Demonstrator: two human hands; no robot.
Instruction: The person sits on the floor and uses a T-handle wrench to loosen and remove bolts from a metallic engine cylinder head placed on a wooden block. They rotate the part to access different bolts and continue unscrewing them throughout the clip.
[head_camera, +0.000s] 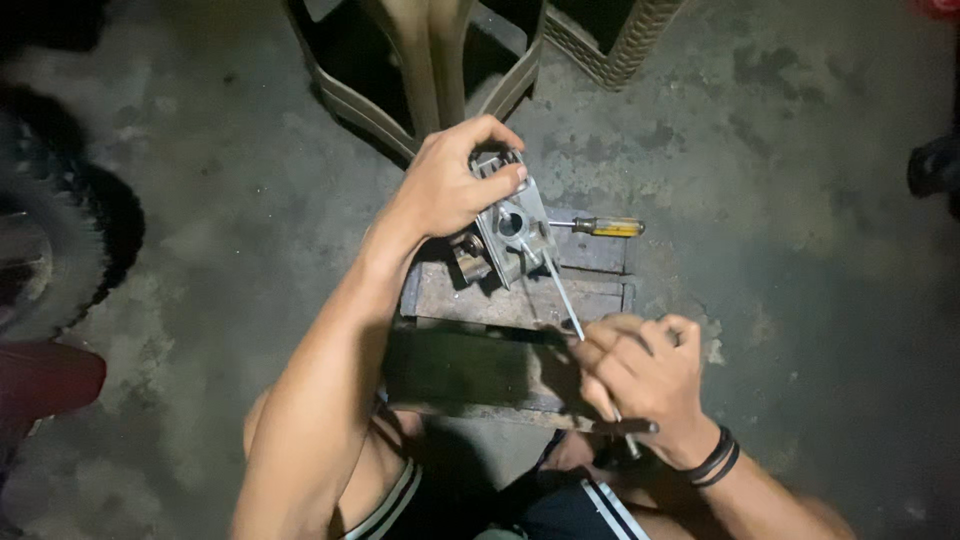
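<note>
1. Grey metal part (510, 225) sits on the wood block (480, 300); left hand (450, 185) fingers clamp its top.
2. Right hand (640, 370) fingers wrap tight on a thin rod (560, 290) w/ its tip in the part.
3. Could slip & poke the left fingers if the rod pushes too hard.

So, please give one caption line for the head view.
Left hand steadies a grey metal part on a wooden block; right hand drives a thin tool into it.

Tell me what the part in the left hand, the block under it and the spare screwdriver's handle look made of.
Engine part: cast metal, probably aluminium, dull silver-grey.
Block: seemingly worn wood, grimy and scuffed.
Screwdriver handle: translucent yellow plastic, glossy.
</note>
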